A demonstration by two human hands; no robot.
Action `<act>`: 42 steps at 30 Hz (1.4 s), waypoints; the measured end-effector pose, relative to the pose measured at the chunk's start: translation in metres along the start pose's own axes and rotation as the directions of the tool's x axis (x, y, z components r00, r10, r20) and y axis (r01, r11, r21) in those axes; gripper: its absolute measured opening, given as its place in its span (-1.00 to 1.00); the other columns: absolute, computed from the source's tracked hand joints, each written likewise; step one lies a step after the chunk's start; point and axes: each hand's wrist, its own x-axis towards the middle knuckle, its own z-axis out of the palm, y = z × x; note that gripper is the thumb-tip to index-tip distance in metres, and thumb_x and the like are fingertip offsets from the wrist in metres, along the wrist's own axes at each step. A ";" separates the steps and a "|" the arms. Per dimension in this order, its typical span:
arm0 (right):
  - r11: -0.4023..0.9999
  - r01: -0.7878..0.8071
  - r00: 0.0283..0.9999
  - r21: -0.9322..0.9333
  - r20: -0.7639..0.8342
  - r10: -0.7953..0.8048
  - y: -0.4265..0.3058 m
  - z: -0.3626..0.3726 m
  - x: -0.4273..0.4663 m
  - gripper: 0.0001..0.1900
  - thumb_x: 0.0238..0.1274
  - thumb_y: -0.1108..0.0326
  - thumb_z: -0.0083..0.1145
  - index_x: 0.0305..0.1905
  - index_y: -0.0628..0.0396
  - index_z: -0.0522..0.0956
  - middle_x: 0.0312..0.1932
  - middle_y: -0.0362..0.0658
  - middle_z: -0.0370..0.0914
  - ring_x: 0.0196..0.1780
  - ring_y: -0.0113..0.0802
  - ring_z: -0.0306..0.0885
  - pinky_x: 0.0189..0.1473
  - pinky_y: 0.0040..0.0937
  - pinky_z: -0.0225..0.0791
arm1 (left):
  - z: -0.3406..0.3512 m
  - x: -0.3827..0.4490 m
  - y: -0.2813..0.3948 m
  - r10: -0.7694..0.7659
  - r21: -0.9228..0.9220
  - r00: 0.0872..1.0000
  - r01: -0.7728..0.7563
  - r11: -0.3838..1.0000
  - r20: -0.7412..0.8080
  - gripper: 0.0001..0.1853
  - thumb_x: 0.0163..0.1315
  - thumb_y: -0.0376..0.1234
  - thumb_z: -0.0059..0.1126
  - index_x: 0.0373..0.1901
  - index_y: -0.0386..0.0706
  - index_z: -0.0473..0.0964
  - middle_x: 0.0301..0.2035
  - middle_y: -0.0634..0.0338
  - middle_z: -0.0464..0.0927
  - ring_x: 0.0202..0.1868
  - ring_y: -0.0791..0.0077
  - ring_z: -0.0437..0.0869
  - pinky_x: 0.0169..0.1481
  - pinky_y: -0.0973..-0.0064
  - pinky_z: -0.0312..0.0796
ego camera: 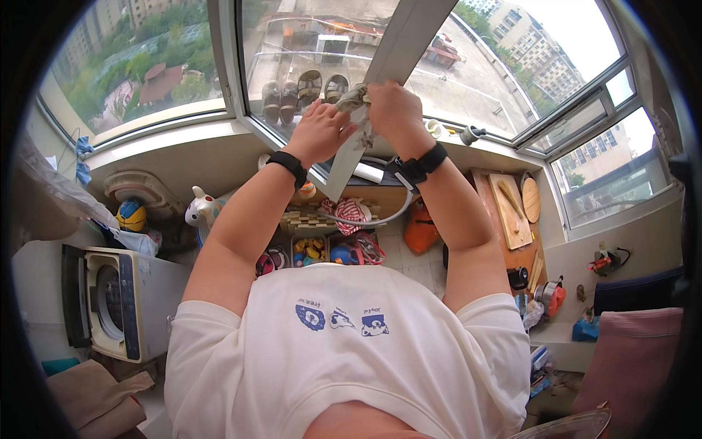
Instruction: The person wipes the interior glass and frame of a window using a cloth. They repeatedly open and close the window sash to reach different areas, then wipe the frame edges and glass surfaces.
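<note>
A window sash with a white frame (406, 41) stands swung open in front of me. My right hand (396, 112) is closed around a damp-looking grey cloth (354, 99) at the sash's frame, and part of the cloth hangs below the fingers. On the glass side, my left hand (323, 131) lies with its fingers spread beside the cloth; whether it presses on the pane is unclear. Both wrists wear black bands. Several shoes (310, 85) show through the glass beyond my left hand.
Below the sash are a grey hose (403, 211), a bin of toys (308, 251) and an orange bag (421, 228). A cutting board (511, 211) rests on the right-hand counter. To the left stands a washing machine (137, 307) with its lid raised. Small containers (436, 129) line the sill.
</note>
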 end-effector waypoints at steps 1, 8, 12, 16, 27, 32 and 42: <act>1.000 0.022 1.000 0.016 -0.022 -0.022 0.003 0.002 -0.002 -0.84 0.19 0.33 0.07 -0.17 0.01 0.59 -0.12 -0.03 0.57 -0.09 -0.06 0.64 -0.11 -0.17 0.52 | 0.000 0.000 -0.001 0.000 -0.017 1.000 0.000 1.000 0.001 -0.64 0.43 -0.03 -0.12 -0.03 -0.07 0.48 -0.07 0.10 0.49 0.18 0.18 0.43 0.49 0.12 0.03; 0.994 -0.010 0.992 0.105 -0.126 0.023 0.027 0.018 -0.038 -0.67 0.06 0.32 0.26 -0.03 0.00 0.56 -0.17 -0.06 0.58 -0.07 -0.01 0.59 -0.09 -0.10 0.47 | 0.008 -0.003 -0.002 0.029 -0.070 0.989 -0.039 0.997 -0.147 -0.64 0.44 -0.01 -0.13 -0.12 -0.10 0.45 -0.15 0.13 0.48 0.12 0.18 0.46 0.48 0.12 0.03; 0.995 -0.002 0.993 0.099 -0.114 0.013 0.048 0.006 -0.066 -0.67 0.06 0.35 0.24 -0.01 -0.02 0.60 -0.20 -0.09 0.58 -0.18 -0.02 0.61 -0.21 -0.17 0.49 | 0.008 -0.001 0.001 -0.005 -0.075 0.994 -0.004 0.997 -0.110 -0.62 0.45 -0.01 -0.18 -0.11 -0.10 0.44 -0.12 0.11 0.47 0.14 0.17 0.44 0.49 0.11 0.01; 0.961 0.120 0.896 0.251 -0.444 0.005 0.042 -0.006 -0.055 -0.66 0.04 0.34 0.24 0.00 -0.12 0.59 -0.27 -0.17 0.56 -0.27 -0.06 0.61 -0.26 -0.17 0.47 | 0.004 -0.001 0.004 -0.028 -0.097 0.997 0.022 0.995 -0.065 -0.62 0.46 -0.02 -0.18 -0.08 -0.10 0.44 -0.08 0.10 0.47 0.17 0.15 0.42 0.50 0.10 -0.02; 0.995 0.022 0.990 0.094 -0.140 -0.009 0.014 0.011 -0.017 -0.81 0.14 0.27 0.12 -0.14 0.00 0.58 -0.21 -0.03 0.59 -0.11 -0.03 0.63 -0.15 -0.12 0.50 | 0.006 -0.002 -0.001 0.014 -0.036 0.997 -0.016 0.999 -0.080 -0.64 0.43 -0.02 -0.13 -0.11 -0.09 0.45 -0.13 0.12 0.48 0.16 0.20 0.44 0.49 0.14 0.00; 0.994 -0.073 0.996 0.083 -0.049 0.077 0.039 0.020 -0.049 -0.74 0.09 0.25 0.21 -0.10 0.00 0.57 -0.18 -0.06 0.60 -0.05 -0.05 0.60 -0.08 -0.10 0.47 | 0.003 -0.001 0.000 -0.032 -0.080 0.999 0.031 0.996 -0.010 -0.62 0.45 -0.02 -0.17 -0.03 -0.10 0.41 -0.01 0.09 0.46 0.24 0.17 0.38 0.52 0.09 -0.04; 0.708 -0.054 0.964 0.704 -0.149 0.222 0.076 0.055 -0.092 -0.61 0.08 0.40 0.20 0.08 0.05 0.56 -0.15 -0.11 0.64 -0.11 -0.29 0.60 -0.05 -0.36 0.45 | 0.005 -0.005 0.017 0.010 -0.107 0.870 -0.072 0.992 -0.494 -0.66 0.34 -0.07 0.08 -0.04 -0.08 0.42 0.03 0.09 0.43 0.22 0.12 0.39 0.45 0.08 0.07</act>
